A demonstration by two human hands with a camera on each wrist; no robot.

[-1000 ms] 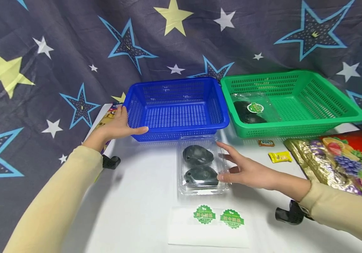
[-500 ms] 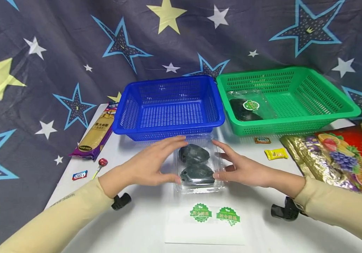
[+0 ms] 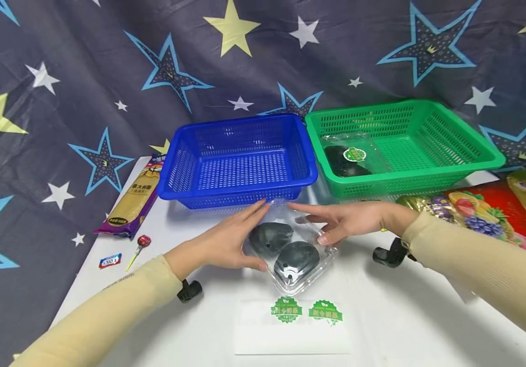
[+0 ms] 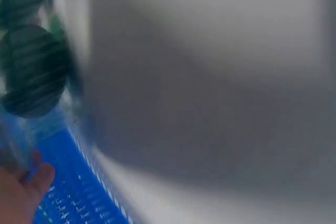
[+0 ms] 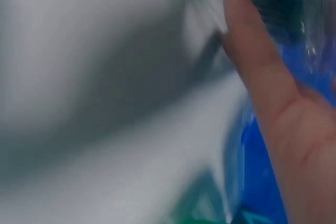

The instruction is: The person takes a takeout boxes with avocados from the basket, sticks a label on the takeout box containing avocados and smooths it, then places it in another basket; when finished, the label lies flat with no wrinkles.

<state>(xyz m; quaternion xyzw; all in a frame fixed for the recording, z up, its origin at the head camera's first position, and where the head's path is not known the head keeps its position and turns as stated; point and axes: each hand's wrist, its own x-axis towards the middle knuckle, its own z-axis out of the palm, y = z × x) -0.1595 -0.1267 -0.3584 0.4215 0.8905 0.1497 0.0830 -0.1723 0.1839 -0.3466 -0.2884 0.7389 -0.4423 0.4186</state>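
Observation:
A clear plastic clamshell box (image 3: 303, 275), with two dark green, avocado-like ovals inside, stands turned at an angle on the white table in the head view. My left hand (image 3: 226, 242) holds its left corner, thumb at the front and fingers at the back. The right hand (image 3: 350, 219) grips the right side, its index finger stretched along the back and its thumb on the near edge. Two green round stickers (image 3: 286, 309) lie on a white sheet (image 3: 290, 341) in front of the box. Both wrist views are blurred; a thumb (image 5: 252, 40) shows against the box in the right one.
Behind the box stand a blue basket (image 3: 240, 196) and a green basket (image 3: 419, 181); the green one contains a stickered box (image 3: 354, 153). A noodle pack (image 3: 136, 199), lollipop (image 3: 143, 240) and small candy (image 3: 110, 261) lie left. A red-and-gold fruit bag (image 3: 492, 209) lies right.
The left hand has come from beside the blue basket to the box's left side. The box has turned from straight to slanted, and the right hand has shifted up and round with it.

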